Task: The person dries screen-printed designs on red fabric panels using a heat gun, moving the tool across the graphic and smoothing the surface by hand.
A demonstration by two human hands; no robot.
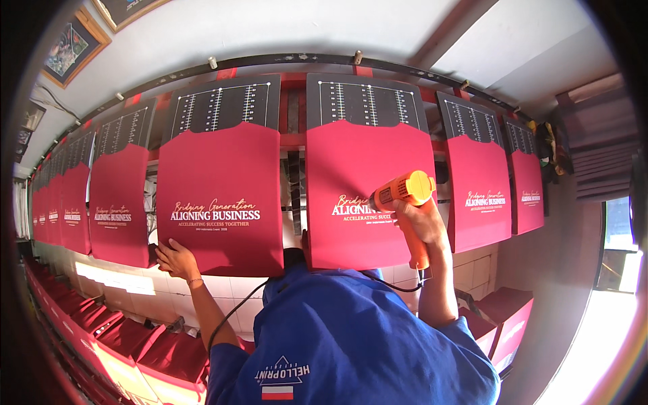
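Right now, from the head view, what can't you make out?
All in the head view:
- Part of the print on the red shirt: hidden by the orange heat gun.
- Gun's grip: partly covered by the right hand.
- Black cord: partly hidden by the blue shirt.
- Topmost picture frame: cut off by the upper edge.
- Leftmost shirts' print: too small.
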